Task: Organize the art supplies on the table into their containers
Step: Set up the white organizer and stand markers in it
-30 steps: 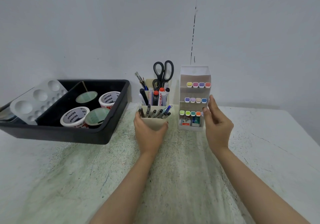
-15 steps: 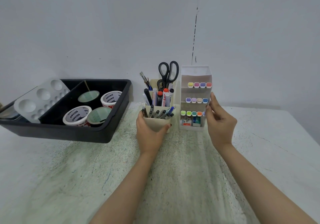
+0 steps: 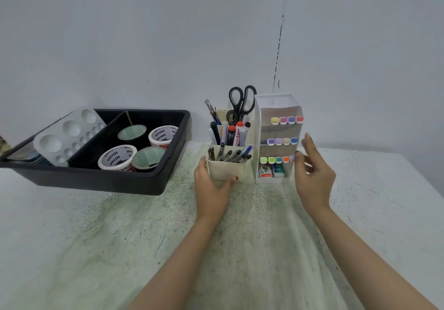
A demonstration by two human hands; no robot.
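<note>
green-stained table [image 3: 96, 237] nearest, two forearms reach in from the bottom edge. left hand [image 3: 211, 189] grips the low front tier of the cream pen holder [image 3: 225, 170], thumb across its front face, fingers curled round its left side. right hand [image 3: 314, 177] is spread, fingers straight and apart, holding nothing, just beside the right wall of the white marker rack [image 3: 257, 141]; it is a bit blurred, so cannot tell if the fingertips touch the rack. holder and rack stand upright side by side toward the back of the table, touching or nearly so. holder has pens in the front tier, fat markers in the middle, brushes and black scissors [image 3: 241, 101] at the back. rack has three rows of colour-capped markers and small boxes in the bottom slot. to the left, well apart, a black tray [image 3: 96, 180] holds paint tubs [image 3: 117, 157], with a white palette [image 3: 67, 134] leaning in its left part. plain wall behind. supplies in view all sit in containers, so judged near done, likely just lining the containers up. handling guess: both look like stiff, light, smooth plastic that would slide easily. holder looks top-heavy with scissors and loose pens, so take it low on both sides. rack is tall and narrow and could tip, and markers could slip out the front; hold its side walls low and keep it upright.
</note>
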